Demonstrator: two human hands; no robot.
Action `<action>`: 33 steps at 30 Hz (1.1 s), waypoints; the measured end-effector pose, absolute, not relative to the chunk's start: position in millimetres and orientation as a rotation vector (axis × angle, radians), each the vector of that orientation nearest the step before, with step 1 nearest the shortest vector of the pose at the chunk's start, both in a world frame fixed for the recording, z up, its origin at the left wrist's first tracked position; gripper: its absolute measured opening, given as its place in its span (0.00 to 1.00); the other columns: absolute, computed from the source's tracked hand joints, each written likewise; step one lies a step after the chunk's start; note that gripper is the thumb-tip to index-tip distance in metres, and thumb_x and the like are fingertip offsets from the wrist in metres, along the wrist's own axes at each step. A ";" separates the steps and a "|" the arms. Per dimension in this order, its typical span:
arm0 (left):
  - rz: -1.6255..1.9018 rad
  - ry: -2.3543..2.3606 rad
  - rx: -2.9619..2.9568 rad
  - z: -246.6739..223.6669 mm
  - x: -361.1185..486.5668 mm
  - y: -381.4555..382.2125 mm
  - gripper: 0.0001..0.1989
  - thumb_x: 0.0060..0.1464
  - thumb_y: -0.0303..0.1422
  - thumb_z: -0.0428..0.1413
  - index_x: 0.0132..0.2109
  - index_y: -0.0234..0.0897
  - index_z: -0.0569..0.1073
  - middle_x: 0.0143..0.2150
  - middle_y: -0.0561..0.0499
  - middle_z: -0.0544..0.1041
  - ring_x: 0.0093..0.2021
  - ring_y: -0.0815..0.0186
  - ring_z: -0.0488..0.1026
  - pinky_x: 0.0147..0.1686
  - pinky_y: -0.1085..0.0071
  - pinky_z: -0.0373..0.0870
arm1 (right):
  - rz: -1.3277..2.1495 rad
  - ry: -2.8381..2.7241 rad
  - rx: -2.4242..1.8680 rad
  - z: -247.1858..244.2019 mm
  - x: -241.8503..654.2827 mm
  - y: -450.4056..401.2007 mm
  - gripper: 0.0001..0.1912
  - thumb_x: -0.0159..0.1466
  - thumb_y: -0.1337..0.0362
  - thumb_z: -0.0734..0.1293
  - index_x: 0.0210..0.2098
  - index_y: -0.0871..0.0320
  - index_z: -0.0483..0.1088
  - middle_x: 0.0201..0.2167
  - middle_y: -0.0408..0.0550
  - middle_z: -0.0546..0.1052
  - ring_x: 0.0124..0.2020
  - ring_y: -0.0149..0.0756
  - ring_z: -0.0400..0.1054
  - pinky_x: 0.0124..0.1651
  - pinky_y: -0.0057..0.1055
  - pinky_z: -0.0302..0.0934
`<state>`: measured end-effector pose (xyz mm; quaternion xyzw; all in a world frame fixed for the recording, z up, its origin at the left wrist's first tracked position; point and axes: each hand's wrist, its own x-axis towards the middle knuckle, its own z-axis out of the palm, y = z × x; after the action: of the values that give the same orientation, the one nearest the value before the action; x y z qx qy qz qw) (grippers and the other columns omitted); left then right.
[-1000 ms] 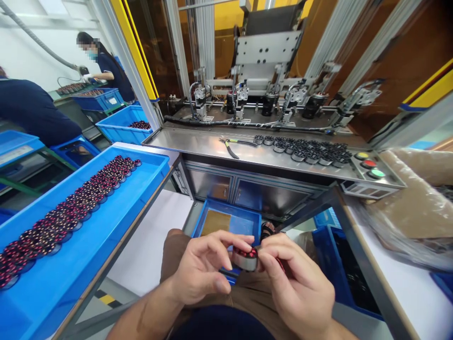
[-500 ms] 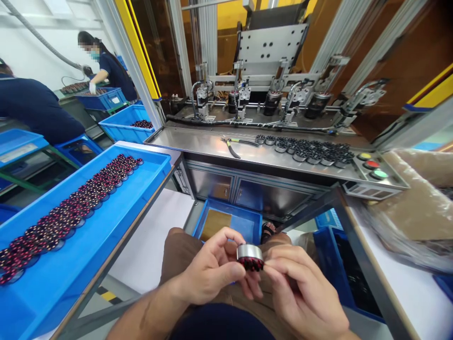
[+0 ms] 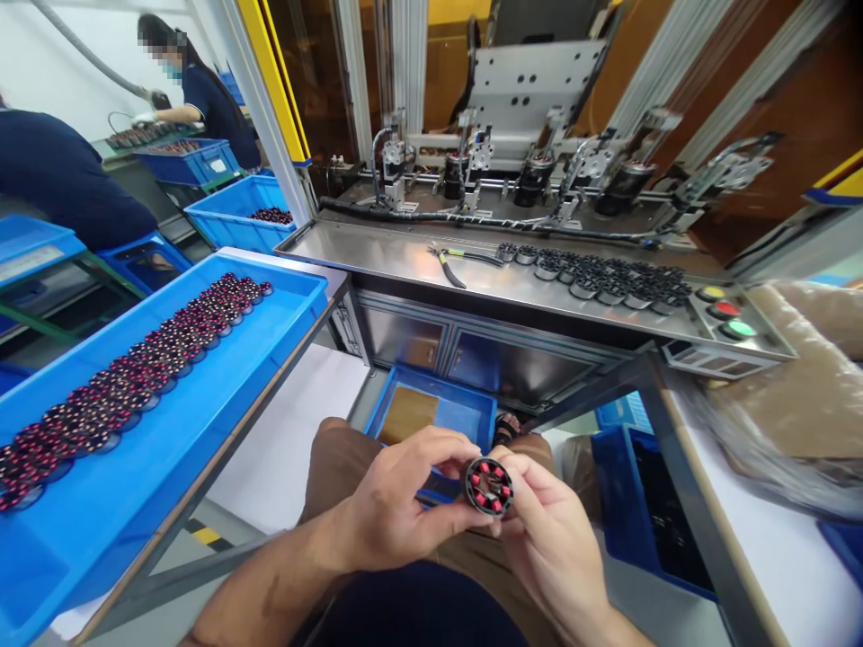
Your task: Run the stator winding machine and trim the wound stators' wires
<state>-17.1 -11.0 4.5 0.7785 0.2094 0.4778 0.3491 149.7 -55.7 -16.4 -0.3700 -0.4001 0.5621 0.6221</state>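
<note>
A round motor stator (image 3: 488,486) with a black rim and red coils is held over my lap, its coil face turned up toward me. My left hand (image 3: 411,490) grips its left side between thumb and fingers. From the right, my right hand (image 3: 556,517) closes its fingertips on the other edge. Rows of similar stators (image 3: 135,386) with red and copper windings lie in the blue tray (image 3: 222,431) at my left. On the metal ledge (image 3: 378,256) ahead sits a cluster of black-topped stators (image 3: 600,274), beside pliers (image 3: 451,265) with green and black handles.
A machine with several clamp stations (image 3: 536,180) stands behind the ledge. Yellow, red and green buttons (image 3: 726,311) are at its right end. A blue bin (image 3: 620,503) and plastic-wrapped material (image 3: 796,386) are at my right. Two co-workers (image 3: 209,103) sit at the far left.
The stator has been tipped so its red coil face now points up at me instead of down. My right hand has moved in closer around it. My view has shifted slightly.
</note>
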 end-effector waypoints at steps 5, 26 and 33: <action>1.214 0.569 2.027 7.4 -19.7 -11.2 0.24 0.52 0.29 0.67 0.56 0.37 0.72 0.45 0.42 0.80 0.45 0.61 0.79 0.48 0.67 0.77 | 1.262 -0.929 -0.842 -13.9 148.3 -55.6 0.18 0.68 0.61 0.66 0.22 0.61 0.68 0.23 0.44 0.68 0.23 0.26 0.62 0.22 0.21 0.58; 0.635 0.311 0.707 -10.4 -1.3 -15.8 0.19 0.53 0.39 0.67 0.45 0.28 0.77 0.34 0.41 0.84 0.33 0.64 0.83 0.30 0.75 0.78 | 0.062 -1.907 -0.723 10.3 199.0 -51.4 0.15 0.58 0.78 0.68 0.44 0.61 0.72 0.33 0.49 0.77 0.33 0.34 0.75 0.36 0.31 0.75; 0.708 0.345 0.739 -7.0 -0.7 -15.2 0.18 0.53 0.37 0.67 0.47 0.29 0.78 0.37 0.41 0.85 0.34 0.65 0.83 0.32 0.76 0.79 | 0.439 -1.805 -0.783 0.3 213.7 -48.8 0.32 0.58 0.70 0.74 0.60 0.57 0.66 0.47 0.58 0.75 0.47 0.47 0.73 0.45 0.46 0.74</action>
<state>-0.7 -15.2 -7.0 0.3516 0.1644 0.3372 0.8577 213.7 -48.8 0.3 -0.3286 -0.7572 0.1843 0.5335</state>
